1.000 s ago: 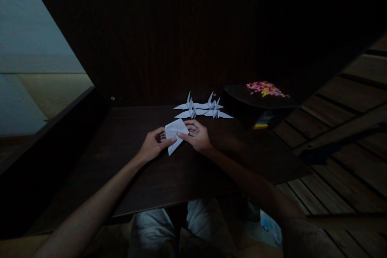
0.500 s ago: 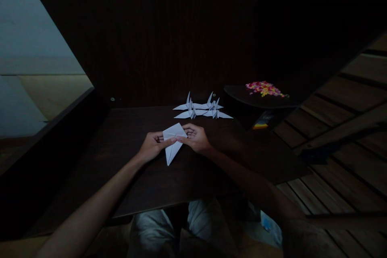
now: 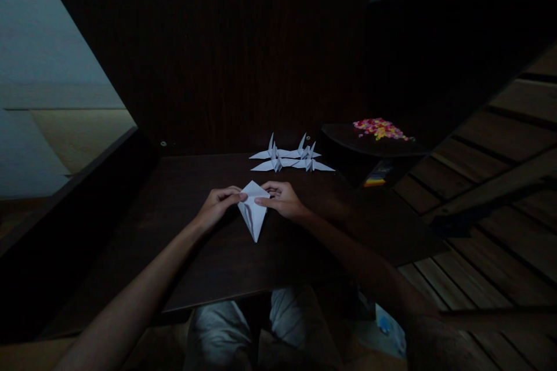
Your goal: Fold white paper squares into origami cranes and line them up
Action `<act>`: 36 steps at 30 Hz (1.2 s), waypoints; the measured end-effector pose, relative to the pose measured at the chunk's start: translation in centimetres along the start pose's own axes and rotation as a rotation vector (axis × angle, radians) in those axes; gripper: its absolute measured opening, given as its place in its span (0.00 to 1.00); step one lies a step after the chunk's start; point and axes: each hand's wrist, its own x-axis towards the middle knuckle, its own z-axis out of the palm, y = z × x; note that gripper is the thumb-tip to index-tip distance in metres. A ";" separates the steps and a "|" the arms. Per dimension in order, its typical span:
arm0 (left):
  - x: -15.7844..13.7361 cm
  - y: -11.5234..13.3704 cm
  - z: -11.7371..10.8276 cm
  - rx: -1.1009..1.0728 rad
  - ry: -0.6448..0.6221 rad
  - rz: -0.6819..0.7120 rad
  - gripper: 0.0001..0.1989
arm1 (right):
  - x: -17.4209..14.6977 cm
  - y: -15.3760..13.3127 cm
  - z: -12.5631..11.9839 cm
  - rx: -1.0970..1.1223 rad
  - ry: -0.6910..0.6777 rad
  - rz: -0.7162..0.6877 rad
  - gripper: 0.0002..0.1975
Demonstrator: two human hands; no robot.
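A folded white sheet of origami paper [image 3: 255,217], shaped like a kite with its long point toward me, is held between both hands above the dark table. My left hand [image 3: 221,203] pinches its left corner, thumb on top and fingers behind. On the right corner, my right hand [image 3: 282,199] grips with its thumb across the front face and its fingers curled at the back edge. Just beyond the hands stand several white folded paper cranes [image 3: 278,161], set close together in two rows with their wings spread.
A dark wooden tabletop [image 3: 195,278] lies under the hands, with a raised side board [image 3: 69,203] on the left and a tall back panel [image 3: 239,58]. Small pink, red and yellow pieces [image 3: 379,128] are heaped on a rounded corner shelf [image 3: 348,140] at right. Wooden slats [image 3: 474,185] show beyond.
The paper's lower point has swung to the right and the paper now shows a shaded crease down its front. My left thumb has moved from the middle toward the left corner.
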 end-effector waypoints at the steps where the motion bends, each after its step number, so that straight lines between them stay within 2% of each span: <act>1: -0.1 0.0 0.0 -0.003 -0.009 -0.004 0.10 | 0.0 0.0 -0.1 0.001 0.005 0.002 0.13; 5: -0.2 -0.1 0.0 -0.063 -0.036 -0.075 0.07 | 0.1 0.0 -0.2 -0.002 0.041 0.009 0.13; 10: -0.1 0.1 0.1 -0.273 0.021 -0.064 0.16 | 0.1 0.0 -0.2 0.001 0.096 -0.017 0.12; 14: -0.1 0.2 0.0 -0.215 0.037 -0.015 0.22 | 0.2 0.2 -0.1 0.026 0.131 -0.048 0.12; 19: -0.1 -0.3 0.5 -0.124 0.027 -0.054 0.25 | 0.3 0.4 0.2 0.001 0.117 -0.074 0.12; 23: -0.1 -0.5 0.9 -0.092 0.098 -0.018 0.26 | 0.2 0.6 0.6 0.071 0.075 -0.082 0.13; 29: -0.2 0.0 0.9 -0.089 0.151 -0.037 0.21 | -0.1 0.9 0.8 0.207 -0.094 -0.005 0.22; 36: -0.2 0.0 0.8 -0.140 0.143 -0.092 0.15 | -0.1 0.7 0.4 0.197 -0.099 0.027 0.21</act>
